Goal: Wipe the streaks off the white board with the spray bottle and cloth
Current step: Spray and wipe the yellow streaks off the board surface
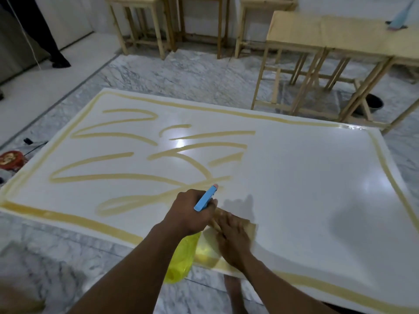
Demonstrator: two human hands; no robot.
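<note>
1. Head view shows us the white board (294, 177) lying flat on the marble floor (158, 71). It fills most of the frame in front of us.
2. Yellowish streaks (118, 177) loop across its left half and run as a band along its edges. The right half looks wiped, so we judge the job to be roughly half done.
3. Our right hand (233, 234) presses a tan cloth (250, 226) onto the board near its near edge. The fingers lie fairly flat on top, though motion blurs them. A flat palm spreads pressure over the cloth, which suits rubbing.
4. Our left hand (190, 209) grips the spray bottle (205, 198), fingers wrapped round its neck. The blue trigger head and pink nozzle point out over the streaks and the yellow body hangs below the wrist. Held so, just beside the cloth, the bottle is ready to wet the next patch.
5. Our bare foot (233, 288) shows by the board's near edge, so we are likely crouching or bending to reach.
6. Further out stand wooden desks (328, 30). A red round thing (11, 158) lies at the left, and another person's dark trouser legs (45, 30) show at top left.
7. We can read no brand or writing on the bottle. The red thing bears a pattern too small to tell.
</note>
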